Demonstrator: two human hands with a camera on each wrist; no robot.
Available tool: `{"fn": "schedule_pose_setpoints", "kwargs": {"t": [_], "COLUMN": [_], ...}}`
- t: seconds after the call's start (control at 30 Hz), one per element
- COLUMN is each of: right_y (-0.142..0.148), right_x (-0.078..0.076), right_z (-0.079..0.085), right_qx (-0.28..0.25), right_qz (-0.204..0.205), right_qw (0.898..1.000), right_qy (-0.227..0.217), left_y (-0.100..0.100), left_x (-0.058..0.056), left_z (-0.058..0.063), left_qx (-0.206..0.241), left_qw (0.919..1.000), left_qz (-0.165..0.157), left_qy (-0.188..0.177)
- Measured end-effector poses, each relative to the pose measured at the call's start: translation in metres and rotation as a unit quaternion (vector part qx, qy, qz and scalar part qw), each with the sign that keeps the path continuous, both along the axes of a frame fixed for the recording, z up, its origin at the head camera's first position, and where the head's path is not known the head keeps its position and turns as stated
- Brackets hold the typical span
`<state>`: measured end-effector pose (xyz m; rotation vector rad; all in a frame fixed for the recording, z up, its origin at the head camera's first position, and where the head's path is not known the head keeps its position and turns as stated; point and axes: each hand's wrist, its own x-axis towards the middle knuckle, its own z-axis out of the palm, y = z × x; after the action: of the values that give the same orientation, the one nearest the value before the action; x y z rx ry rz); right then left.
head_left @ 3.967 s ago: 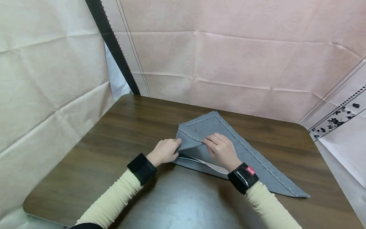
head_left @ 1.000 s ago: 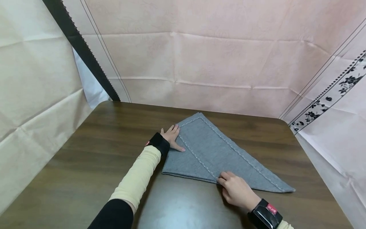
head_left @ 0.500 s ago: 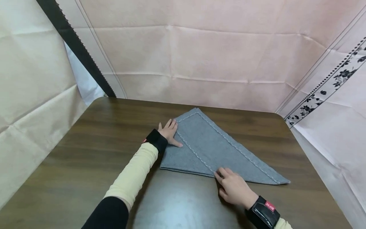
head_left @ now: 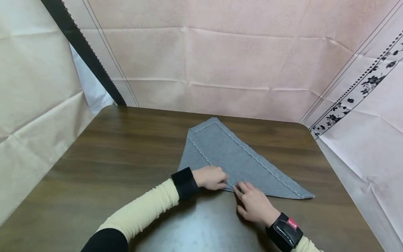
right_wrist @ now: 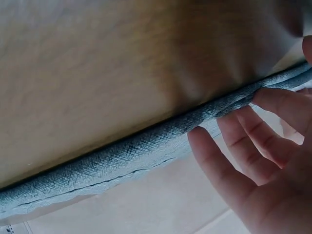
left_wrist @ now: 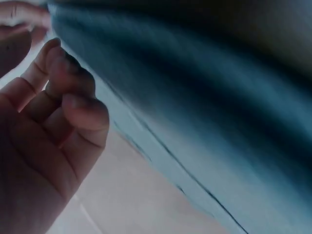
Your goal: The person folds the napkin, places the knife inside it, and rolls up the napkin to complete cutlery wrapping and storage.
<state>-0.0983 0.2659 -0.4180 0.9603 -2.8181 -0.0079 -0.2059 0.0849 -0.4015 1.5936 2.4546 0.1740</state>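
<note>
A folded grey-blue cloth [head_left: 231, 154] with white dashed stitching lies on the table, roughly triangular. At its front edge, my left hand [head_left: 211, 177] has its fingers loosely curled. In the left wrist view those fingers [left_wrist: 85, 114] stand beside the cloth edge [left_wrist: 195, 102], with nothing visible between them and the palm. Just to the right, my right hand [head_left: 254, 203] touches the front edge with its fingertips, thumb apart. The right wrist view shows its extended fingers [right_wrist: 222, 168] against the rolled, layered fold [right_wrist: 122, 151]. My left forearm and hand cover part of the front fold.
The brown wooden table [head_left: 104, 168] has rounded far corners. Pale creased sheets [head_left: 220, 63] hang behind and to the left of it. A black strip [head_left: 83, 52] runs down at the left, and a floral-patterned band [head_left: 355, 91] slants at the right.
The cloth's raised layer has been laid flat since the oldest frame. My left hand has left the cloth's left edge and moved right and nearer, beside my right hand, which stays at the front edge.
</note>
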Motion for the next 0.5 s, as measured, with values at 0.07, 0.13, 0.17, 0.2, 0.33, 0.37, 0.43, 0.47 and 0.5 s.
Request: {"fn": "schedule_pose_setpoints", "kwargs": {"t": [0.07,0.13,0.17,0.2,0.33,0.37,0.43,0.47,0.5], "right_y": [0.000,0.001,0.002,0.005,0.027,0.036,0.054,0.064,0.074], "right_x": [-0.001,-0.002,-0.002,-0.002,-0.002,-0.002,0.000,0.001,0.002], "right_z": [0.000,0.001,0.001,0.003,0.007,0.008,0.009,0.009,0.010], "right_qx": [-0.003,-0.021,-0.034,-0.050,-0.124,-0.134,-0.147,-0.150,-0.153], "right_qz": [0.000,0.001,0.000,-0.003,-0.034,-0.050,-0.087,-0.107,-0.126], "right_qw": [1.000,1.000,0.999,0.997,0.980,0.977,0.974,0.973,0.971], "right_qy": [-0.001,-0.021,-0.040,-0.065,-0.149,-0.155,-0.147,-0.139,-0.132], "left_y": [0.010,0.019,0.023,0.025,0.034,0.035,0.037,0.038,0.039], "left_x": [0.006,0.010,0.012,0.014,0.018,0.018,0.019,0.019,0.020], "left_z": [-0.004,-0.008,-0.010,-0.011,-0.013,-0.012,-0.011,-0.010,-0.009], "left_qx": [-0.021,-0.042,-0.053,-0.065,-0.095,-0.098,-0.099,-0.098,-0.097], "left_qw": [0.9998,0.9991,0.9985,0.9975,0.9935,0.9930,0.9930,0.9932,0.9933], "left_qz": [-0.002,0.008,0.016,0.028,0.060,0.063,0.064,0.064,0.063], "left_qy": [-0.005,0.000,0.004,0.007,0.017,0.017,0.010,0.006,0.003]}}
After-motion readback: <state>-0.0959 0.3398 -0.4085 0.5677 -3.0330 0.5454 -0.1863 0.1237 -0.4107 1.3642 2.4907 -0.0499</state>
